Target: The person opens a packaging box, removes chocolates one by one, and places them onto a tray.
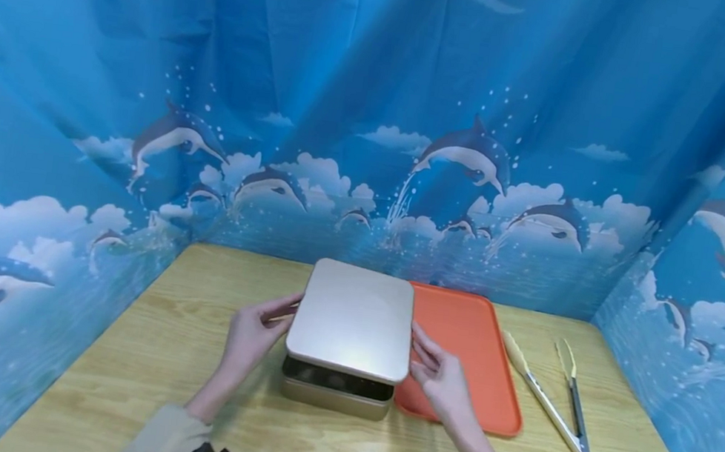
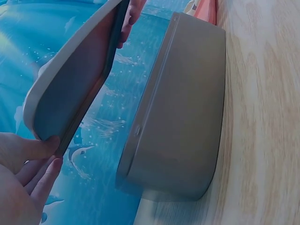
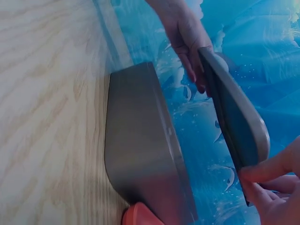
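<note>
A square silver tin lid (image 1: 354, 319) is held level between both hands, raised above the matching metal tin box (image 1: 334, 399). My left hand (image 1: 256, 333) pinches the lid's left edge, thumb and fingers at the rim in the left wrist view. On the opposite edge, my right hand (image 1: 441, 381) pinches the rim with thumb and fingers. A gap shows between the lid (image 2: 75, 75) and the box (image 2: 183, 108) in both wrist views. The box stands on the table, and its dark inside is mostly hidden under the lid.
An orange-red tray (image 1: 465, 357) lies right of the box, partly behind the right hand. Further right, metal tongs (image 1: 550, 404) with pale tips lie spread on the wooden table (image 1: 191, 311). A blue curtain (image 1: 349, 105) printed with dolphins surrounds the table's back and sides.
</note>
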`<state>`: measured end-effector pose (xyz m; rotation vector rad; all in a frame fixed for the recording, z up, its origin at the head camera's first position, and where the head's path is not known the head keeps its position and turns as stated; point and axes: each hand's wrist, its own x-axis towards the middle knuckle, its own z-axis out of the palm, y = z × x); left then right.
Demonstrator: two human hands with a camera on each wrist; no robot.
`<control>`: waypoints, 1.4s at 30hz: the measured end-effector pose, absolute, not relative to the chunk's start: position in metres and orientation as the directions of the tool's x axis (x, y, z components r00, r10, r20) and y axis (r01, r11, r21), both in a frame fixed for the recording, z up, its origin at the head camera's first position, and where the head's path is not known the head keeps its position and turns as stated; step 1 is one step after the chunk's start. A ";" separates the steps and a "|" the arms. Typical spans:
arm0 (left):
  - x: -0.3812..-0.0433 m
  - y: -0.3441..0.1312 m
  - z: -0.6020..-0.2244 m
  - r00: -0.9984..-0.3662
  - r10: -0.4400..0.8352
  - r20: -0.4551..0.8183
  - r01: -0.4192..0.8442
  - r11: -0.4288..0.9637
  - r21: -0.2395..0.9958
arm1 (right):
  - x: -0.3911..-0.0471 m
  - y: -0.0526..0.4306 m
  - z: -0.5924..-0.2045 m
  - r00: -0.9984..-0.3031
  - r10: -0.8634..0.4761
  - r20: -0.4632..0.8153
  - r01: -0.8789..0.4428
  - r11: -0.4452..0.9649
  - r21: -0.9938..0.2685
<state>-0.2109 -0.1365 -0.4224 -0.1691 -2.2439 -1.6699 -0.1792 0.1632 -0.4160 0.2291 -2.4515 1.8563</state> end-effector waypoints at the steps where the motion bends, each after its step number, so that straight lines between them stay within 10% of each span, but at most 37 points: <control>1: -0.211 -0.136 -0.422 -0.936 -0.103 0.336 0.292 0.304 0.907 | -0.181 0.163 -0.417 -0.986 -0.074 0.150 -0.164 0.266 -0.950; 10: -0.214 -0.130 -0.416 -0.897 -0.154 0.415 0.346 0.342 0.874 | -0.198 0.162 -0.422 -0.889 0.089 0.449 -0.384 0.391 -0.836; 21: -0.218 -0.123 -0.410 -0.735 -0.237 0.635 0.496 0.451 0.743 | -0.215 0.168 -0.412 -0.613 0.136 0.778 -0.512 0.683 -0.522; 31: -0.226 -0.122 -0.404 -0.649 -0.249 0.719 0.561 0.481 0.673 | -0.220 0.177 -0.404 -0.620 0.124 0.774 -0.555 0.628 -0.546; 42: -0.235 -0.124 -0.393 -0.832 -0.222 0.509 0.426 0.333 0.841 | -0.228 0.179 -0.396 -0.739 0.126 0.662 -0.475 0.599 -0.645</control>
